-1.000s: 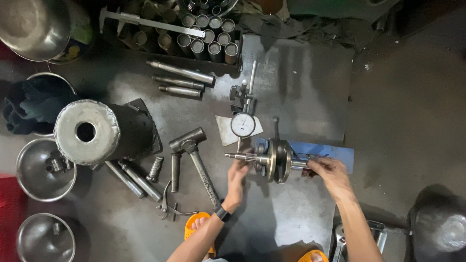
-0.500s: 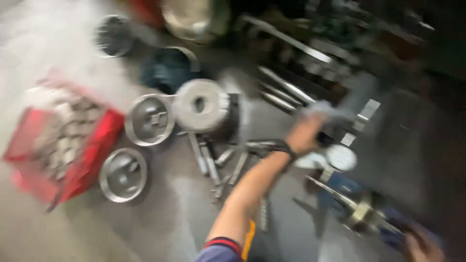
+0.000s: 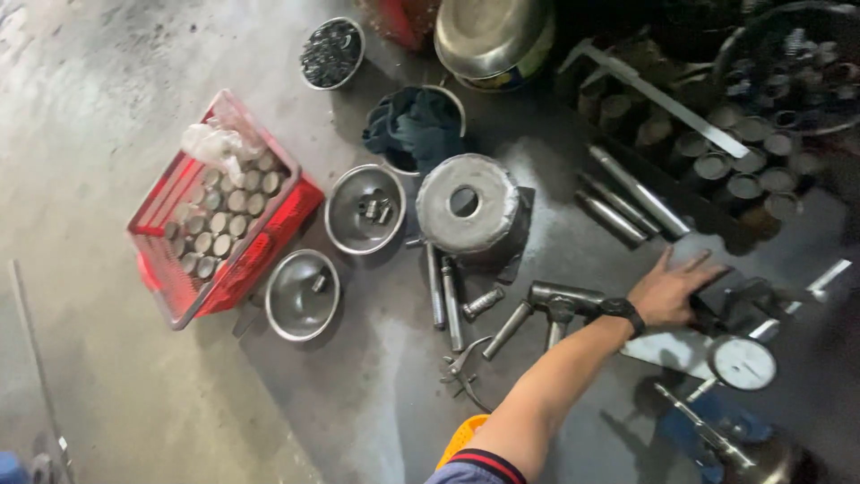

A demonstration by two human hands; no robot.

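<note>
Head view of a workshop floor. The left hand (image 3: 674, 289) is reaching out across the floor with its fingers spread wide and flat, holding nothing; it is resting on or just above the dark base (image 3: 727, 309) of a dial indicator stand, though contact cannot be confirmed. A black wristwatch (image 3: 623, 310) is sitting on the wrist. The round white dial gauge (image 3: 743, 362) is lying just beside the hand, toward the lower right, next to a pale sheet (image 3: 667, 348). The right hand is lying outside the view.

Just left of the wrist, two steel hammers (image 3: 545, 307) are lying with heads touching. Beyond the fingers, three steel rods (image 3: 627, 202) are lying side by side. A large grey hollow cylinder (image 3: 467, 203) is standing upright near the middle, with steel pins (image 3: 445, 294) lying below it. Two steel bowls (image 3: 365, 209) (image 3: 302, 295) are sitting to its left, and a red crate (image 3: 219, 215) of metal cylinders is standing further left. A long vernier caliper (image 3: 663, 100) is lying over a tray of cylindrical parts at the top right.
</note>
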